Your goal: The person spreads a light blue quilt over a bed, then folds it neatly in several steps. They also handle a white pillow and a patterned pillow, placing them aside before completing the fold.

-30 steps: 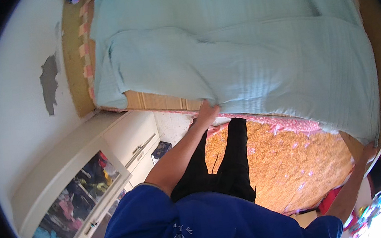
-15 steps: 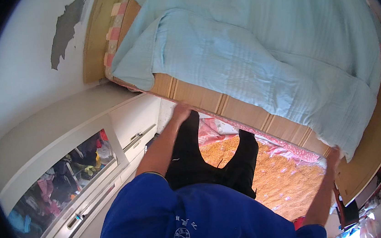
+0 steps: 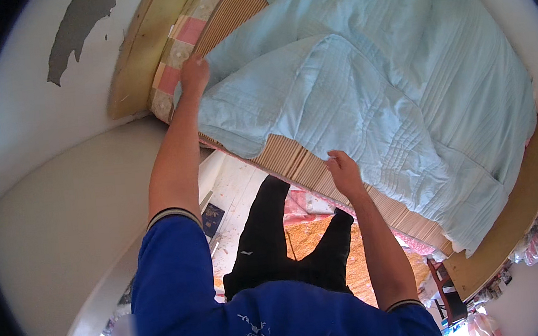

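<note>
Across the mat (image 3: 290,161), the sheet (image 3: 365,87) looks light and limp, best taken by its hem, where the left hand (image 3: 194,77) seems clamped, though whether the right hand (image 3: 346,172) grips I cannot tell.

Hands (image 3: 195,76) at edge of blue cover (image 3: 389,72); ribbed mat (image 3: 294,160) beneath.

I'm on one feed: head cam, left fisheye of a side-by-side pair, upright, unmirrored. Looks steeply down and forward from head height. Shirt (image 3: 290,318) is nearest the lens, bottom centre; trousers (image 3: 266,239) drop away beyond it. I get left hand (image 3: 195,74) and right hand (image 3: 345,172) farther out. Sheet (image 3: 371,87) spans upper centre to right, wall (image 3: 19,127) left. Mat's (image 3: 297,162) near edge slopes down rightward; dark rim at both sides.
</note>
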The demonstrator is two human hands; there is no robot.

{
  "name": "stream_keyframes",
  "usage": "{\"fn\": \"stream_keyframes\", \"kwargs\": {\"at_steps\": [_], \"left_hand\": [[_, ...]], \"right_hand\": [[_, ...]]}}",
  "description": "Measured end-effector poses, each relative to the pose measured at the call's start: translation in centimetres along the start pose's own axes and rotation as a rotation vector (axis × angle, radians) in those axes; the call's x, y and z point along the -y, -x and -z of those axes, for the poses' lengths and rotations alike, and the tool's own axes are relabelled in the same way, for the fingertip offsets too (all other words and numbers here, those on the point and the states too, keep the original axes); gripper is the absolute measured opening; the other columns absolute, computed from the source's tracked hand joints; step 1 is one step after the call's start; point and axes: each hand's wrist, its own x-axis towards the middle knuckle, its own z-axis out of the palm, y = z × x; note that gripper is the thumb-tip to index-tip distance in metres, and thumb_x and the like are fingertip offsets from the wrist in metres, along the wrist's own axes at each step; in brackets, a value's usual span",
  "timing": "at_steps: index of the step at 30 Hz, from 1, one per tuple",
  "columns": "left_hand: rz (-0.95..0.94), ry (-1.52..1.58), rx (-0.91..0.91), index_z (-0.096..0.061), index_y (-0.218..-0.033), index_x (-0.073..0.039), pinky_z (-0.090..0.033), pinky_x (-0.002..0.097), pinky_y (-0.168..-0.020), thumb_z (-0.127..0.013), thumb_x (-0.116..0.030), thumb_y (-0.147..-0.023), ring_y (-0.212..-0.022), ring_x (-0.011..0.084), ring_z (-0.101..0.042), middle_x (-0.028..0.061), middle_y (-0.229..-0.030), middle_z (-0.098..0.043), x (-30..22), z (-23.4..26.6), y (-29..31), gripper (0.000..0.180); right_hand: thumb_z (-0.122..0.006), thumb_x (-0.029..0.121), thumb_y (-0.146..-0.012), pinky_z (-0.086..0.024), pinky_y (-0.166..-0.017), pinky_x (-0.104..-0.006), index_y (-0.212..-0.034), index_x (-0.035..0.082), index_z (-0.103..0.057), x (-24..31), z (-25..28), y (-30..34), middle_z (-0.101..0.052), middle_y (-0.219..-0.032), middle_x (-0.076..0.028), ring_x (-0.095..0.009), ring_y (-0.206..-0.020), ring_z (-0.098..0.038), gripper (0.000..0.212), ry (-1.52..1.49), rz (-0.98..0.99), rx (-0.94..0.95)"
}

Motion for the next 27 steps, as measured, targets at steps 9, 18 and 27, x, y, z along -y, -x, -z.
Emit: {"fn": "stream_keyframes", "kwargs": {"at_steps": [9,18,27], "left_hand": [[0.042,0.330,0.529,-0.066,-0.120,-0.001,-0.050,0.0487,-0.092,-0.056,-0.034,-0.096,-0.108,0.0426,-0.064,0.0258,-0.114,-0.068,-1.6,-8.8,-4.0,0.043],[-0.043,0.356,1.073,-0.066,-0.121,-0.001,-0.051,0.0452,-0.091,-0.052,-0.034,-0.097,-0.105,0.0393,-0.067,0.0248,-0.116,-0.069,-9.8,-8.3,-5.3,0.043],[-0.132,0.536,0.987,-0.064,-0.124,0.006,-0.052,0.0421,-0.094,-0.062,-0.040,-0.092,-0.106,0.0367,-0.068,0.0233,-0.118,-0.069,-22.1,-9.1,-2.0,0.056]], "right_hand": [[-0.068,0.038,-0.092,-0.051,-0.095,-0.0393,-0.137,-0.009,-0.051,4.9,-11.4,-10.2,-0.066,-0.121,-0.026,-0.032,-0.108,-0.067,0.067,-0.394,-0.402,0.214],[-0.061,0.029,-0.092,-0.054,-0.084,-0.0425,-0.109,-0.004,-0.066,0.6,-13.8,-13.0,-0.071,-0.096,-0.020,-0.030,-0.097,-0.071,0.038,-0.204,-0.254,0.108],[-0.066,0.031,-0.092,-0.048,-0.086,-0.0384,-0.121,0.002,-0.054,2.6,-10.4,-10.6,-0.064,-0.105,-0.009,-0.019,-0.099,-0.063,0.042,-0.707,-0.516,0.092]]}}
